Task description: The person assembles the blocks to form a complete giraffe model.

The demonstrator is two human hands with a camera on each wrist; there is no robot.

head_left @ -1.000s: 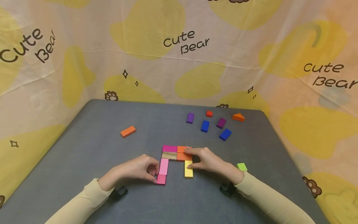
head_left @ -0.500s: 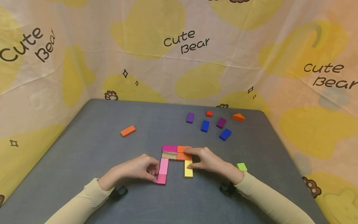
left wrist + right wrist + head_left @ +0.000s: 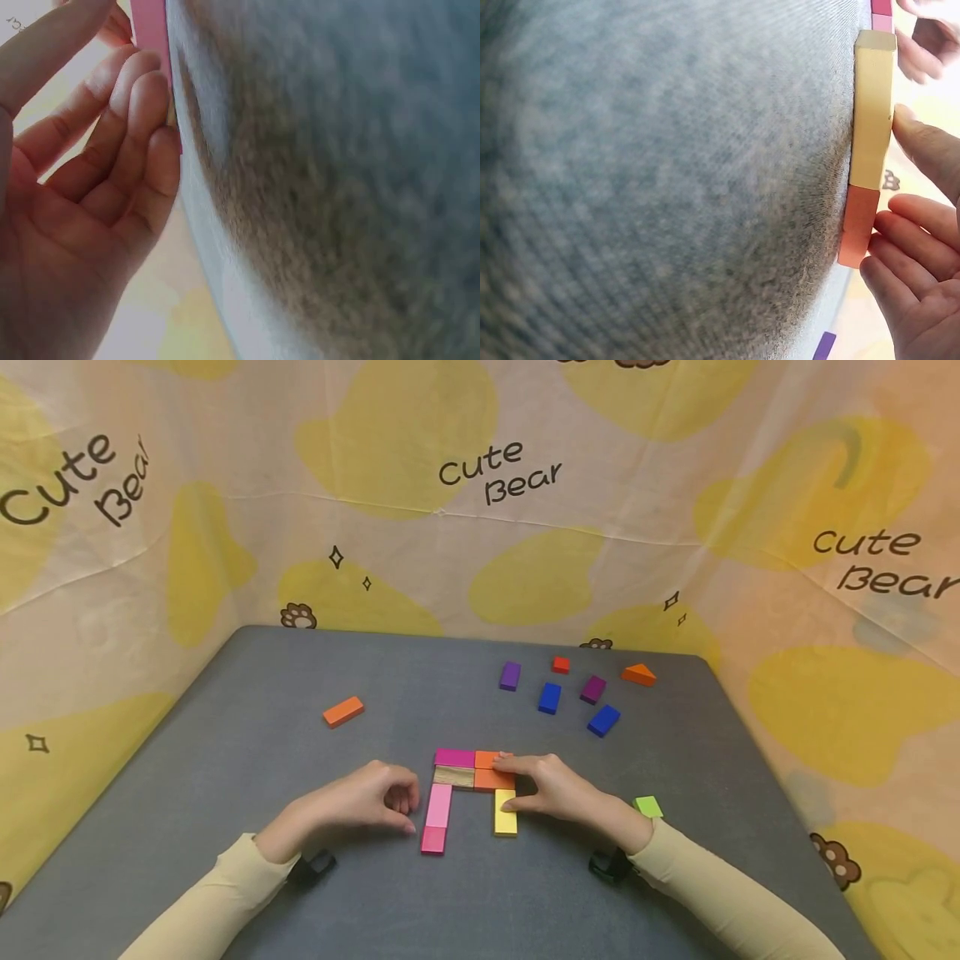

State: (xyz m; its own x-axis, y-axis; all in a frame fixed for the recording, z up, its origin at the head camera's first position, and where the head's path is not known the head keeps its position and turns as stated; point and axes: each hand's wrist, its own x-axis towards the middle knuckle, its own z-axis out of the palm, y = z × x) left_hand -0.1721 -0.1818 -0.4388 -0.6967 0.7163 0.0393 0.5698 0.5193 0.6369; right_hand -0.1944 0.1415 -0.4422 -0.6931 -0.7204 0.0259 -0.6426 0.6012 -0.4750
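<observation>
In the head view, flat blocks form an upside-down U: a magenta block [image 3: 455,758] and a wood-coloured block [image 3: 454,776] adjoin two orange blocks [image 3: 491,779]. A light pink block [image 3: 438,806] and a darker pink block [image 3: 432,840] make the left leg, a yellow block [image 3: 506,821] the right one. My left hand [image 3: 358,797], fingers loosely curled and holding nothing, is just left of the pink leg. My right hand [image 3: 558,787] rests its fingertips on the orange blocks and its thumb on the yellow block.
Toward the back right lie a purple block [image 3: 511,676], a red block [image 3: 561,665], a plum block [image 3: 593,690], blue blocks [image 3: 550,698] and an orange triangle [image 3: 639,674]. A lone orange block [image 3: 344,712] sits back left. Behind my right wrist is a green block [image 3: 648,807].
My left hand has moved left, away from the darker pink block that its thumb was touching. The right hand stays in place on the orange and yellow blocks.
</observation>
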